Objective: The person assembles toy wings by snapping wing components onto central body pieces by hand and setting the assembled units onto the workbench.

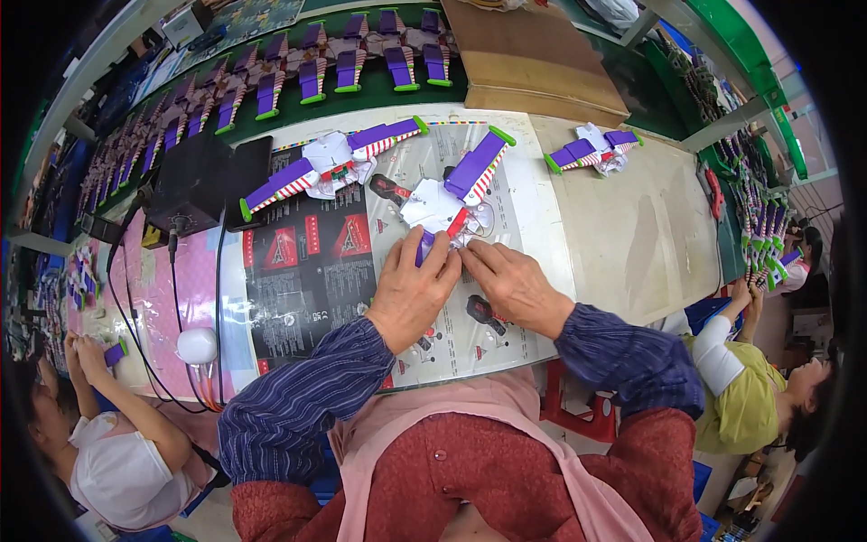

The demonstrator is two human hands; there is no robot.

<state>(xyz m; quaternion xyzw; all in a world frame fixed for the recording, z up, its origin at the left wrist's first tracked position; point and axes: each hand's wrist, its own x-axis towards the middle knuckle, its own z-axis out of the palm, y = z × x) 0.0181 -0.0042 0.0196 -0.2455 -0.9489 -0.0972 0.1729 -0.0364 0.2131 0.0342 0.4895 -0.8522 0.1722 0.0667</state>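
A toy wing pack [432, 206] lies in front of me, with a white body, purple wings, red-and-white stripes and a green tip. My left hand [414, 282] grips its near purple wing, which the fingers largely cover. At the body's lower edge, my right hand [519, 285] pinches with thumb and fingers pressed together; what is between them is hidden. Thin loose wires [483, 215] curl just beyond those fingertips, beside a red part [459, 222]. A second winged toy [332, 161] rests beyond my left hand, its white body open over a green and red inside.
Another winged toy [594, 150] sits at the far right, near a brown cardboard box [542, 63]. Rows of such toys line a green conveyor [379, 99]. A black box [185, 185] with cables stands left. Co-workers [126, 452] sit at both sides. Red-handled cutters [713, 191] lie right.
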